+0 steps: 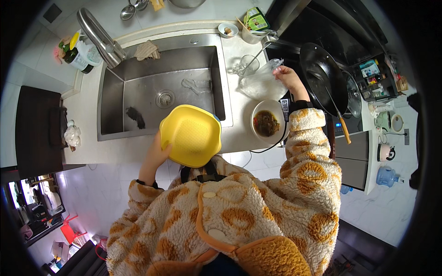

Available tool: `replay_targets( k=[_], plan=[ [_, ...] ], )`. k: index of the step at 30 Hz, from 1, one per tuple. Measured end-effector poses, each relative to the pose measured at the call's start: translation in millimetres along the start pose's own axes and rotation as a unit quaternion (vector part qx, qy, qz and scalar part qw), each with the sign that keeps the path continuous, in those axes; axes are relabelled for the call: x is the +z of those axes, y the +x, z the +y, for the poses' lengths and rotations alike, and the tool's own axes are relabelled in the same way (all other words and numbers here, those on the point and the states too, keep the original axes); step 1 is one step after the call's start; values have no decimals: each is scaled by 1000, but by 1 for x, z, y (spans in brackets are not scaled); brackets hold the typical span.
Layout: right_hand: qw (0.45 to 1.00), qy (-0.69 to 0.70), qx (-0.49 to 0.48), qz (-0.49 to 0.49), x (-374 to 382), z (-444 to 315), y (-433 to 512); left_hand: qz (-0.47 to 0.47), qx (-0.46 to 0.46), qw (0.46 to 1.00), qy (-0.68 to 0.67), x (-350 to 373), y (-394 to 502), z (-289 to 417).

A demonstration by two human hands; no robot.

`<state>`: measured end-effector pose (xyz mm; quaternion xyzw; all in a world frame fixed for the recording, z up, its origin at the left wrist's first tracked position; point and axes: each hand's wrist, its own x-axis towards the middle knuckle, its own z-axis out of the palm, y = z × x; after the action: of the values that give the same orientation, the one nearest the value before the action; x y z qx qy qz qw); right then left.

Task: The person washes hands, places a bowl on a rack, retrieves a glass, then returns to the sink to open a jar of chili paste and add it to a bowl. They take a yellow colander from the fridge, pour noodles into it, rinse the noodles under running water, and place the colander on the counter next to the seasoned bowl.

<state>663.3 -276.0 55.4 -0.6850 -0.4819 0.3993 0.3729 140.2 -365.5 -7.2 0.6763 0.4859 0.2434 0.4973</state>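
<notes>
My left hand (159, 151) grips the left rim of a yellow plastic strainer basket (191, 136), which is held above the front edge of the sink. Nothing lies in the basket. On the right, my right hand (288, 77) pinches the gathered top of a clear plastic bag (264, 84) with whitish contents. The bag is on the counter beside a glass (249, 63) with a spoon in it. Just in front of the bag stands a white bowl (253, 120) of dark food in brown liquid.
A steel sink (221, 82) with a mesh cloth and a dark scrubber is set in the counter, below a tall faucet (100, 38). A black wok (323, 76) with a ladle sits on the stove at right. Bottles stand at left; a small dish (228, 30) is behind.
</notes>
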Motion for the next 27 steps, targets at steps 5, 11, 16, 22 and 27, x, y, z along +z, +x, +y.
replay_targets(
  k=[5,11,16,22,27],
  plan=[
    [996,-5,-75,57,-9,-65,-31,-11,-36,996,-85,-4,-2,8],
    [980,22,-195,22,15,-160,-104,153,126,980,17,-17,2,53],
    [941,250,-212,-91,69,-198,-152,-132,-14,907,-400,-10,9,90],
    [932,340,-22,-122,171,-170,-156,-334,84,662,-666,9,1,68],
    [972,121,-21,-200,213,-126,-166,-216,-30,808,-547,-6,-28,54]
  ],
)
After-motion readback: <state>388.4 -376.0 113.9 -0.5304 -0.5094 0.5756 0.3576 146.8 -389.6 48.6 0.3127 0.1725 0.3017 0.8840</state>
